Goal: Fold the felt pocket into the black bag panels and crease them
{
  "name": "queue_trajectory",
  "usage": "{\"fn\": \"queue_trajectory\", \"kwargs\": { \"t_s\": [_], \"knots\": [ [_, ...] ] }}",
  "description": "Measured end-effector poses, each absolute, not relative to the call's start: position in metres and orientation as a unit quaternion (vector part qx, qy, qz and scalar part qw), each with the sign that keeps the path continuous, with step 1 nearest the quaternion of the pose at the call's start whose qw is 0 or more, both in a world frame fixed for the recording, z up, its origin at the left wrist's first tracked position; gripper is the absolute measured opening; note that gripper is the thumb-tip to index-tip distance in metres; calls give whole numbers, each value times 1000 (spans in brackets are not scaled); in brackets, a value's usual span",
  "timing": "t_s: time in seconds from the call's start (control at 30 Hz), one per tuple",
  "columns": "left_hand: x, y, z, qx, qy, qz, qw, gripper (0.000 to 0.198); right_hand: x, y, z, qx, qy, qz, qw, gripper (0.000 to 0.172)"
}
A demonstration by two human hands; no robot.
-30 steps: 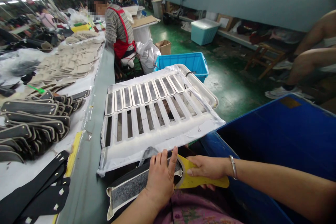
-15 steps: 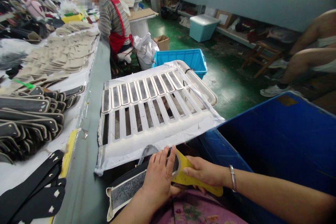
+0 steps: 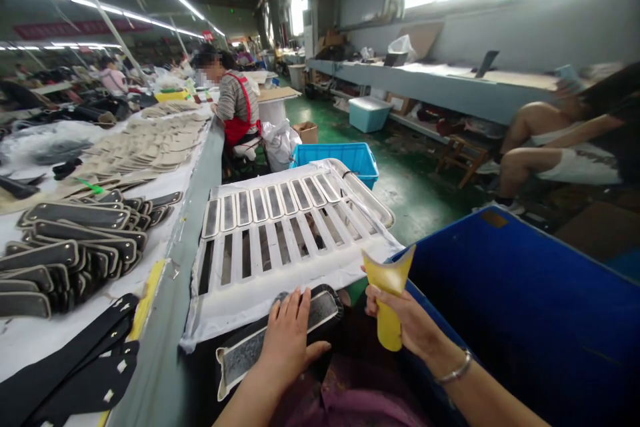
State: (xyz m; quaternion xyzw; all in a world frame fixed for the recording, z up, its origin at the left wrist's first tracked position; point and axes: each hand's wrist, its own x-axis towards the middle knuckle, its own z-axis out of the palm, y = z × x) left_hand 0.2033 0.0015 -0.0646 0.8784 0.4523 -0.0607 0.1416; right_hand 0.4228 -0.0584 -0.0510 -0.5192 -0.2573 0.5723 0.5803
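Partly hidden under open, flat left hand (image 3: 290,341), grey strap (image 3: 244,355); right hand (image 3: 409,324) clamped round yellow scraper (image 3: 388,279).

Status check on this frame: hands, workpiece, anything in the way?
Left hand flat on black strap piece, open. Right hand gripping yellow scraper, upright, off the piece. White slotted tray just ahead; nothing blocking.

The one head-worn camera looks forward and down from close behind the white slotted rack (image 3: 280,270), with the bench (image 3: 197,180) left of that rack, the blue bin (image 3: 525,320) right of it and the hall receding beyond it.
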Motion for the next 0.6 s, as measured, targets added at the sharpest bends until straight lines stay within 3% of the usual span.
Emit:
{"fn": "queue_trajectory", "kwargs": {
  "t_s": [0.1,0.23,0.6],
  "knots": [
    [204,0,-72,878,460,-21,133,78,393,-43,-55,-491,-173,529,670,40],
    [206,1,-82,881,459,-8,115,74,365,-18,-70,-510,-145,450,718,34],
    [206,3,-91,884,457,-1,100,79,361,13,-86,-534,-196,414,711,36]
  ]
}}
